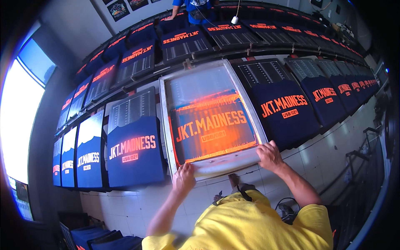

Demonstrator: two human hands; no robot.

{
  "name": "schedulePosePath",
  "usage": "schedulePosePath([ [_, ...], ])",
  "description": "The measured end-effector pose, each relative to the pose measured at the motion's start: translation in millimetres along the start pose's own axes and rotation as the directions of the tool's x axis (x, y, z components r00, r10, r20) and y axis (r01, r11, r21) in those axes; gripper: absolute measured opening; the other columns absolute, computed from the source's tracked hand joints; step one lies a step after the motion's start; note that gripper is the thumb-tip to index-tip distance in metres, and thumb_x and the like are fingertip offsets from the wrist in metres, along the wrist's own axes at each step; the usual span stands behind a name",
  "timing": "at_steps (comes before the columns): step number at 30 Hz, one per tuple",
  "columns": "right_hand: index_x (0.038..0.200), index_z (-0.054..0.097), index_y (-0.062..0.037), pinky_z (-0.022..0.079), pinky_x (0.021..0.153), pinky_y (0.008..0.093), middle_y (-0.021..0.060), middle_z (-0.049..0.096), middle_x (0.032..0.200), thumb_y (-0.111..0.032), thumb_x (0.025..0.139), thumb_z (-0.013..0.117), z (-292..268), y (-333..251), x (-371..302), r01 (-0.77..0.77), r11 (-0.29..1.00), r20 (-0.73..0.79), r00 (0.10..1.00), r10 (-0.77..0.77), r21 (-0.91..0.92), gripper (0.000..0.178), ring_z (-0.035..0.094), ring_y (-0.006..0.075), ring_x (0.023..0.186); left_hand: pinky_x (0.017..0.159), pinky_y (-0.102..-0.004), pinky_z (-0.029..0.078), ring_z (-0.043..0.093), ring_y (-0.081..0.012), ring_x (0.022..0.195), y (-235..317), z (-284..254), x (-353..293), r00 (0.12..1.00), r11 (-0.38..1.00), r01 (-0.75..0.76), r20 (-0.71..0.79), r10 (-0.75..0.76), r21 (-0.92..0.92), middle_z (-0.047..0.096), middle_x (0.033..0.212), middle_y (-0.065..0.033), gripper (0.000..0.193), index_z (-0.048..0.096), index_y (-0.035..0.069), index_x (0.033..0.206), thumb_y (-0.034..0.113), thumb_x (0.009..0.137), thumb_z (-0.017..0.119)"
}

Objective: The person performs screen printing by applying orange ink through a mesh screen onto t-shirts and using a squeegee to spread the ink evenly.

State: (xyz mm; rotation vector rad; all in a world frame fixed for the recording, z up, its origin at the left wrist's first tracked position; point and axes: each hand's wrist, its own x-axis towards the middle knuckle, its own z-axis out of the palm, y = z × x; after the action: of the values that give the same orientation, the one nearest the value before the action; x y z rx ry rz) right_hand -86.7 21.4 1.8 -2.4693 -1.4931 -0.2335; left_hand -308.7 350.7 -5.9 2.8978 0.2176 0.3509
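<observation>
A silk-screen printing frame (pixel 166 121) with pale, ink-smeared edges lies over a printing board in front of me. Its mesh (pixel 216 129) carries orange ink, thickest in a band across the middle and along the near end, and orange lettering shows through it. My left hand (pixel 183 177) is closed on the frame's near left corner. At the near right corner my right hand (pixel 271 157) grips the same frame, fingers curled over its edge. Whatever lies beneath the mesh is partly hidden.
Navy shirts with orange lettering lie on boards to the left (pixel 135 150) and right (pixel 287 106). Further rows of boards (pixel 183 43) stand beyond a rail. A person in blue (pixel 199 10) is at the far side. A white object (pixel 234 20) hangs from a cord. Dark folded cloth (pixel 104 239) sits lower left.
</observation>
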Motion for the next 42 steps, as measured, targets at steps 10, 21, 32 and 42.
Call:
schedulePosePath([
  [10,0.081,0.061,-0.005,0.04,0.079,0.0412,0.0101,0.062,0.085,-0.003,0.074,0.061,11.7,13.7,29.9,-0.009,1.0,-0.015,1.0,0.008,-0.029,0.008,0.06,0.0269,0.085,0.079,-0.0424,0.058,0.066,-0.0317,0.099,-13.3,8.3,31.1,0.998,0.999,0.043,0.039,-0.043,0.001,0.065,0.102,-0.0146,0.027,0.063,0.0,0.102,0.0,0.076,0.057],
  [21,0.081,0.062,-0.0068,0.04,0.077,0.041,0.0076,0.065,0.087,-0.001,0.066,0.066,3.6,11.9,24.2,-0.031,0.998,-0.113,0.993,0.037,0.054,0.017,0.06,0.0258,0.088,0.082,-0.041,0.057,0.066,-0.032,0.097,2.9,-2.3,27.3,0.977,0.982,0.167,0.121,-0.176,0.084,0.066,0.102,-0.0133,0.022,0.062,0.002,0.098,0.001,0.076,0.061],
  [32,0.088,0.063,-0.0059,0.041,0.082,0.0407,0.0083,0.063,0.091,-0.004,0.077,0.057,17.8,7.8,5.2,-0.047,0.999,-0.068,0.997,0.046,-0.003,0.013,0.059,0.0267,0.09,0.076,-0.0419,0.059,0.069,-0.0329,0.094,-6.5,24.6,12.3,0.994,0.999,0.023,-0.106,-0.019,0.043,0.067,0.104,-0.0129,0.029,0.062,0.003,0.103,0.0,0.074,0.061],
  [42,0.093,0.068,-0.0046,0.042,0.081,0.0413,0.0064,0.069,0.094,0.002,0.062,0.066,24.3,6.3,1.9,-0.077,0.997,-0.137,0.987,0.079,0.015,0.031,0.063,0.026,0.091,0.085,-0.0408,0.058,0.066,-0.0329,0.107,-5.0,24.3,10.5,0.997,0.997,0.078,-0.016,-0.078,0.008,0.069,0.107,-0.0161,0.028,0.064,-0.002,0.105,0.001,0.078,0.058],
])
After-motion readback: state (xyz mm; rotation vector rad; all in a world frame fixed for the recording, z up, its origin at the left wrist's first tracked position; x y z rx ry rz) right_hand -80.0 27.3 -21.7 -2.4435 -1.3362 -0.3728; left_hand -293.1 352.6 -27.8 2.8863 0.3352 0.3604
